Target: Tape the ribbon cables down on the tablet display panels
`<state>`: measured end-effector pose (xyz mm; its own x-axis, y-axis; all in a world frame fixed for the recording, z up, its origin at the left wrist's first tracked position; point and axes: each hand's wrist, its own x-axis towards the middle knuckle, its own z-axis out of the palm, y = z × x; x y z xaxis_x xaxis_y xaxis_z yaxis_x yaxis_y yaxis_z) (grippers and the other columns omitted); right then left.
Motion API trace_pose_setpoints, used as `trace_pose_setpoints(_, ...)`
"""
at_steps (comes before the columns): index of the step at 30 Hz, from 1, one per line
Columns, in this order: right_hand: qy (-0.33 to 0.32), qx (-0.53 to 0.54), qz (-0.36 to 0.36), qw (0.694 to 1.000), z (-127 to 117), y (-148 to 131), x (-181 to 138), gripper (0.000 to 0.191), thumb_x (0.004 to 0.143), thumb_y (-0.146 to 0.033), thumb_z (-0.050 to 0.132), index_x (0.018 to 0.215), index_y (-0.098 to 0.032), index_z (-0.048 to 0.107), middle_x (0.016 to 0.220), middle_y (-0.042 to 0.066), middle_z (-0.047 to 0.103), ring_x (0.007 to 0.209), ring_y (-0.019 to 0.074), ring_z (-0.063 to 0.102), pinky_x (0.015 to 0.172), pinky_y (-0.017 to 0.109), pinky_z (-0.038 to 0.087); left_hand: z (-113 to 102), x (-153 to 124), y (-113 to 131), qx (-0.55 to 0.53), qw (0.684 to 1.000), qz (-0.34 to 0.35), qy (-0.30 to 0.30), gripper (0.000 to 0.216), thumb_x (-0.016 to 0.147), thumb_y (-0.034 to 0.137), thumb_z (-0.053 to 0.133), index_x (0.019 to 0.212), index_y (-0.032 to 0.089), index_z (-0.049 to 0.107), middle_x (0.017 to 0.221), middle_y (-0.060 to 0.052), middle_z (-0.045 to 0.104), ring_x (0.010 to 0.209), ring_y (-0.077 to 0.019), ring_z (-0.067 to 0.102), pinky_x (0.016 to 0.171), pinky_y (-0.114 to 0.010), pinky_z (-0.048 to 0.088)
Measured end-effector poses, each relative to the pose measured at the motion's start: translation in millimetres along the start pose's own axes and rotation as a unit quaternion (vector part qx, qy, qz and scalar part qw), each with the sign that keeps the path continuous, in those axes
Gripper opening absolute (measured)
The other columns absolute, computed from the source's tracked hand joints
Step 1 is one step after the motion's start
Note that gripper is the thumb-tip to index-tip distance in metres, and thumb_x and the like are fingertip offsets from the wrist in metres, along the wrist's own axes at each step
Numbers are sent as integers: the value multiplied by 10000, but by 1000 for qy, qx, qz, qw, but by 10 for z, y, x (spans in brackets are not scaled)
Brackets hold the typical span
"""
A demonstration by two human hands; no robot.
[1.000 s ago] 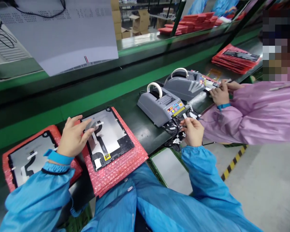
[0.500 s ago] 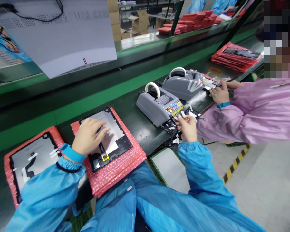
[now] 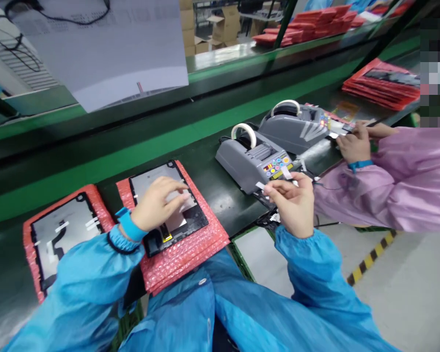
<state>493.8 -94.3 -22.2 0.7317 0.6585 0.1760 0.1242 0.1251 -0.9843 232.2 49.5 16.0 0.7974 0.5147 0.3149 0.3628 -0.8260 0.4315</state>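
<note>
My left hand is over a thin display panel with a silver back and black edges, its thumb and fingers apart and nothing in them; whether it touches the panel I cannot tell. The panel lies on stacked red bubble-wrap pouches. In front of the near grey tape dispenser, my right hand pinches a short white strip of tape between thumb and finger. Another white piece shows above its fingers, close to the dispenser's outlet.
A second panel with white tape pieces lies on red bubble wrap at left. Beyond stands another tape dispenser, beside a co-worker's hand and pink sleeve. A large white sheet hangs ahead. Red pouches are stacked far right.
My right hand has moved left from the dispenser's front, and the tape strip now shows in its pinch. My left hand stays over the panel. The whole view has shifted slightly.
</note>
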Motion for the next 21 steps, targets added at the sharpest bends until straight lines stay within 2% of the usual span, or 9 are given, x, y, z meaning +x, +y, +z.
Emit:
trace_pose_setpoints(2,-104,-10,10,994,228,-170,-59,550,592,-372,757,932,-275,336,672,-59,631,587,135,601,511,251,448,38,60,113,-46,999,7,-3,339,888,464,497,931,169,657,861,-57,698,842,-182,609,816,-334,464)
trace_pose_setpoints(5,-241,-22,19,970,597,-300,-79,539,621,-382,744,951,-265,334,681,-58,639,573,124,596,532,254,459,96,127,196,-91,996,-6,-5,304,859,456,559,911,170,648,815,-41,688,825,-172,605,809,-323,459)
trace_pose_setpoints(9,-352,-37,10,935,957,-278,-59,506,666,-378,716,962,-249,326,696,-48,648,575,119,600,555,257,472,124,101,137,-111,993,-46,5,230,859,358,576,744,162,610,734,-22,655,750,-148,582,760,-298,454)
trace_pose_setpoints(11,-373,-42,11,927,1050,-230,-30,502,678,-381,709,972,-244,326,730,-30,661,612,128,619,584,270,487,124,54,79,-123,988,-90,12,226,853,311,576,687,159,588,699,-11,635,706,-135,566,712,-276,448)
trace_pose_setpoints(16,-349,-41,24,936,1134,-120,76,516,675,-412,721,963,-244,327,848,21,674,715,154,645,601,287,498,123,-1,-20,-159,959,-234,21,150,808,229,598,676,158,592,614,29,591,594,-103,522,588,-225,404)
trace_pose_setpoints(21,-382,-30,35,923,1207,-67,91,528,661,-430,733,955,-246,335,756,-14,642,673,150,620,602,299,493,126,32,-33,-171,949,-263,21,139,797,225,604,674,160,603,595,33,591,586,-97,523,571,-214,390)
